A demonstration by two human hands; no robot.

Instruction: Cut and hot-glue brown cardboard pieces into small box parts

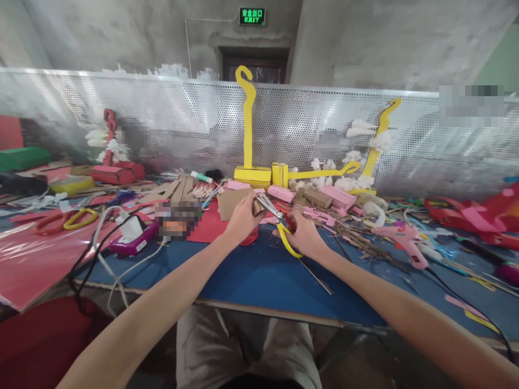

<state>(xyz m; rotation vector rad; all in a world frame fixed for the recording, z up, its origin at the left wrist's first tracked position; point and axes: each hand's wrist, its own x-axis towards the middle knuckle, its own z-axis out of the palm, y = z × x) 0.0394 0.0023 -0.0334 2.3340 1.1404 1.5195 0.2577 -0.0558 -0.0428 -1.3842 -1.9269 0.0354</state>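
My right hand [302, 233] is closed around the handles of a pair of scissors [279, 215], one red and one yellow. Their metal blades point up and left, toward my left hand [244, 217]. That hand is closed, its fingertips pinching a piece of brown cardboard [232, 204] beside the blades; its fingers partly cover the piece. Red sheet material [206, 226] lies under and beside my left wrist. A thin metal rod [317, 276] rests on the blue table [243, 281] below my right hand.
Yellow hook-topped shapes on boxy bases [248, 124] stand against the perforated metal panel [182, 119]. A pink glue gun [405, 243] lies at right, among twigs [365, 246] and scraps. To the left are a purple power strip [133, 240] with cables and another pair of scissors [81, 218].
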